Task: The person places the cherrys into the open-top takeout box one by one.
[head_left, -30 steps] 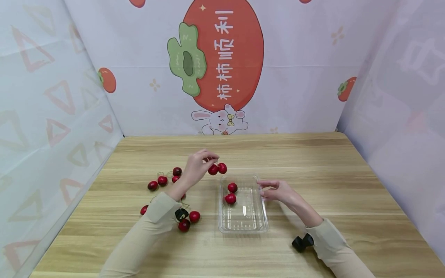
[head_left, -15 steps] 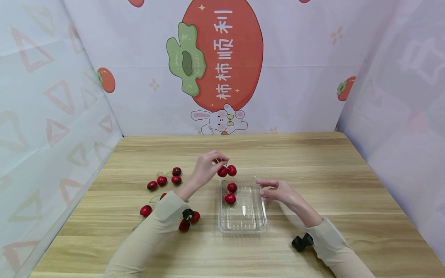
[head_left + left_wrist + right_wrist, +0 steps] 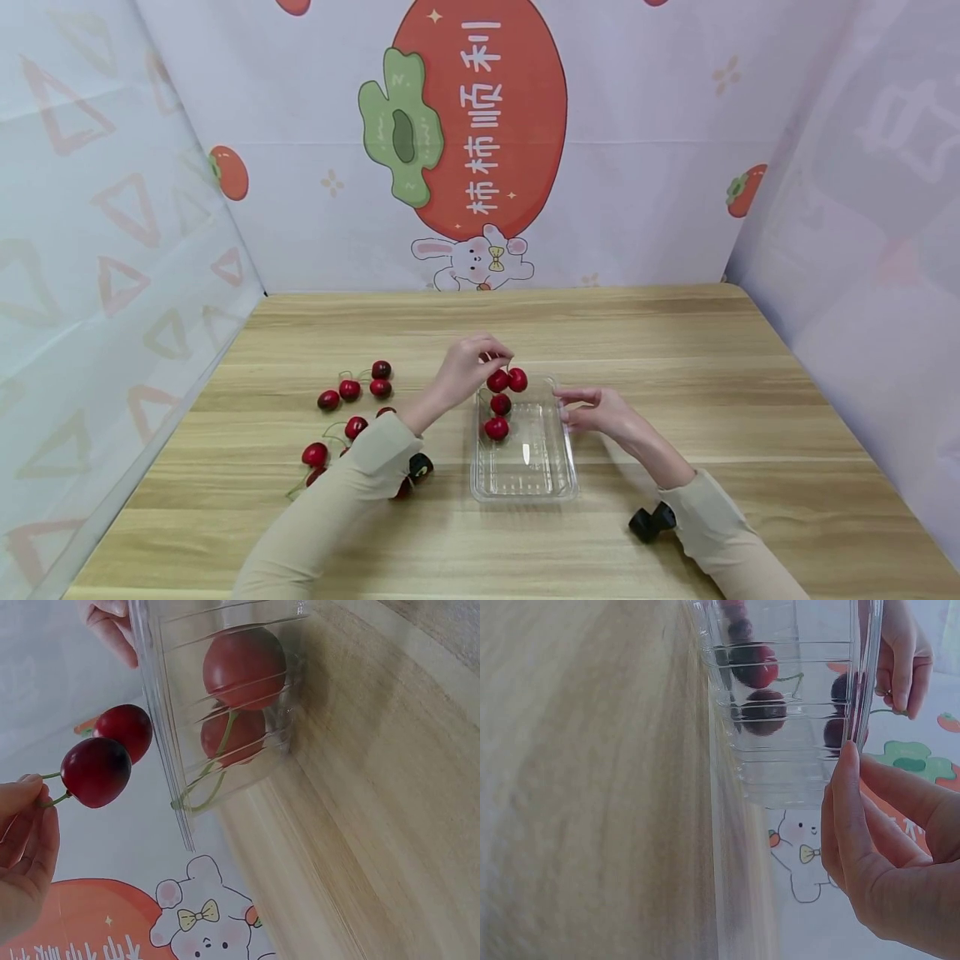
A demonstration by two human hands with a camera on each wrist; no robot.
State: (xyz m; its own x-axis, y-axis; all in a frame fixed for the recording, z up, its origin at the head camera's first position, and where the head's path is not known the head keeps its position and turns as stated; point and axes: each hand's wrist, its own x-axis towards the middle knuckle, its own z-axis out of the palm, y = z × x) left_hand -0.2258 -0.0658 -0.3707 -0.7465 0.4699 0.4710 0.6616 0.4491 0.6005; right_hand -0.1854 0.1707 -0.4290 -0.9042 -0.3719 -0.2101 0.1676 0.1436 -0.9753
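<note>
My left hand (image 3: 471, 365) pinches the green stems of two dark red cherries (image 3: 517, 380). These cherries (image 3: 96, 772) hang over the far end of a clear plastic box (image 3: 525, 495), just outside its rim line in the left wrist view. Two more cherries (image 3: 497, 429) lie inside, along the box's left side, their stems seen through the wall. My right hand (image 3: 606, 417) grips the box's right rim near the far corner, with fingertips (image 3: 847, 761) on the edge.
Several loose cherries (image 3: 315, 454) with stems lie left of the box, some hidden behind the left sleeve (image 3: 341, 492). A black wrist device (image 3: 652, 522) is by the right cuff. A printed cloth (image 3: 637, 167) stands behind the wooden table (image 3: 660, 333).
My left hand has moved right and slightly nearer with the pair of cherries, bringing them over the far end of the box. My right hand and the box have stayed put.
</note>
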